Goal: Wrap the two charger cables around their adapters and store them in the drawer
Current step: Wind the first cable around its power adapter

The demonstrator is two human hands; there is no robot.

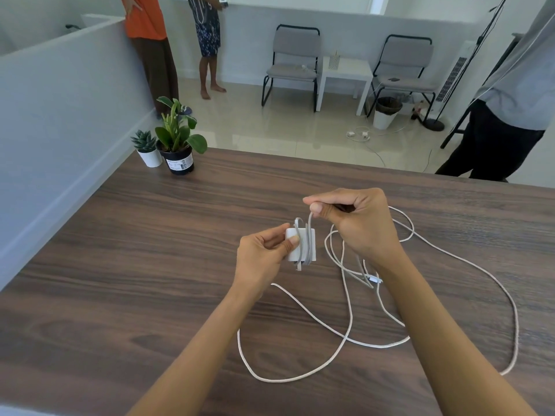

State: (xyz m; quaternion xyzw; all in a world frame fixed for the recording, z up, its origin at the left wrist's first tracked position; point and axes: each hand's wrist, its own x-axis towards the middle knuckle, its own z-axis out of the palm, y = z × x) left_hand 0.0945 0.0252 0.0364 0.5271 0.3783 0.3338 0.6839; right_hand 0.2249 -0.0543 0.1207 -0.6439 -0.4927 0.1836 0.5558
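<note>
Woodgrain table [150,265]; square white adapter [309,244], braided cable [348,331].

Loose cable [348,334] loops sprawl across the table [120,295] right of centre. Two potted plants [168,145] occupy the far left corner.

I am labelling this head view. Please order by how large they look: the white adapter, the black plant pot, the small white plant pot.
1. white adapter, though it is nearest to the camera, so this is unsure
2. black plant pot, looks almost alike in size
3. small white plant pot
</note>
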